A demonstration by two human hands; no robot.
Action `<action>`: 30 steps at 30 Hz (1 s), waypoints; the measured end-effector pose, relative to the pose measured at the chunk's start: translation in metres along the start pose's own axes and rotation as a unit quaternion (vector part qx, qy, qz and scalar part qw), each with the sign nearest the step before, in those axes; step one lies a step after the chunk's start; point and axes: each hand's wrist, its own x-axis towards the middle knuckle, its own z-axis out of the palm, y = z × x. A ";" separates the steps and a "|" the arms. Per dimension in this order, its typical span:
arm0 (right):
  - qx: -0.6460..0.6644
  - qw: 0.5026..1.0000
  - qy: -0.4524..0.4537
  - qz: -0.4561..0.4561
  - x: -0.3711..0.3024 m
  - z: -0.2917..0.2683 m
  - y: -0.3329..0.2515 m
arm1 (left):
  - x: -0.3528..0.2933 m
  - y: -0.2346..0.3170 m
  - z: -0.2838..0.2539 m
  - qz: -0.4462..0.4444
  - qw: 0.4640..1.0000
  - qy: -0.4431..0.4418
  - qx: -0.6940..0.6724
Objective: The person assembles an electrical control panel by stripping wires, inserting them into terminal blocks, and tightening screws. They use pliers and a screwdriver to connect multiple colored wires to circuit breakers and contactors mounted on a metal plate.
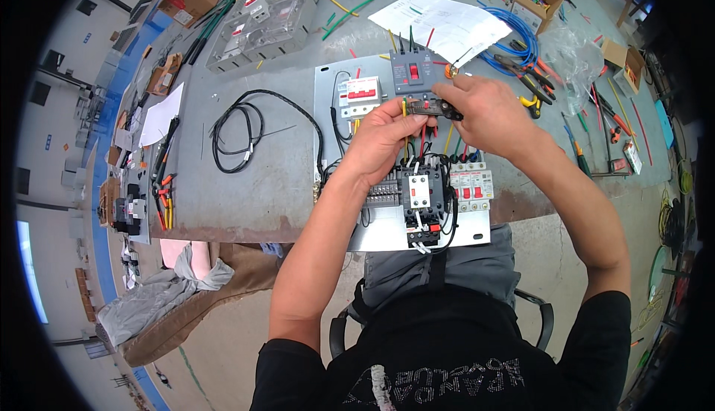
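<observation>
- My left hand (380, 137) is pinching what looks like a yellow wire (404, 107) between thumb and finger.
- My right hand (488, 109) is gripping a dark hand tool (439, 108), and its nose is reaching over to my left fingers.
- The yellow wire is standing over the metal plate (477, 226), just below the big grey breaker (407, 72).
- I think I am somewhere in the middle of the wiring.
- Done, it seems: the big breaker, the white breaker (363, 92), the two small breakers (471, 186), the row of terminals (383, 192) and the black switch block (419, 190) are all sitting on the plate.
- Also done, I guess: many black wires are going around the switch block, and short coloured wires are poking out of the big breaker's top.
- Left to do, I guess: some yellow and red wires are coming up toward my hands, and their ends are hiding, so I can't tell if they are joined.
- The long black cable (246, 132) is lying in a loop on the table (201, 210), so its far end is maybe waiting too.
</observation>
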 end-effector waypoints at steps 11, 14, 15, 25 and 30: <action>-0.013 0.997 0.055 -0.046 0.001 0.004 0.004 | 0.000 0.000 0.004 0.008 1.000 -0.002 -0.004; -0.013 0.998 0.042 -0.042 0.002 0.002 0.004 | 0.000 0.000 0.002 0.007 1.000 -0.003 0.000; -0.016 0.998 0.041 -0.039 0.002 0.004 0.004 | 0.001 -0.001 0.001 0.007 1.000 -0.004 -0.003; 0.208 0.959 0.182 0.064 0.002 0.028 0.015 | 0.001 -0.002 0.002 0.004 1.000 -0.004 0.008; 0.423 0.834 0.240 0.262 0.033 -0.071 0.067 | 0.002 0.001 0.008 0.018 0.999 0.020 0.023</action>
